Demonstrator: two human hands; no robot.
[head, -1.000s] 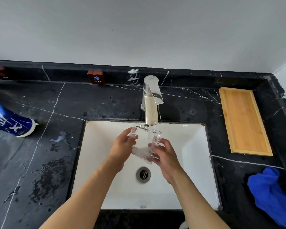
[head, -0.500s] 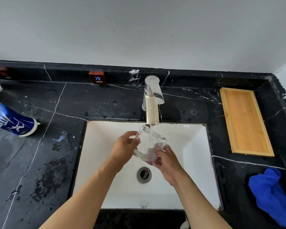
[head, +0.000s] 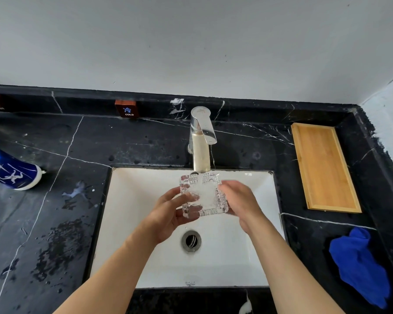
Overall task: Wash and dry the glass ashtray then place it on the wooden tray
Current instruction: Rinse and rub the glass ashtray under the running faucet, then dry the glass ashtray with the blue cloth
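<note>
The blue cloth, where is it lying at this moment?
In the head view, the blue cloth lies crumpled on the black counter at the near right, right of the white sink and nearer than the wooden tray.

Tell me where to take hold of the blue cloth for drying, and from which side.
Likely best: grip the raised peak of the blue cloth at its far end, coming from above with the right hand. It lies crumpled on the counter right of the sink, bunched folds standing up.
</note>
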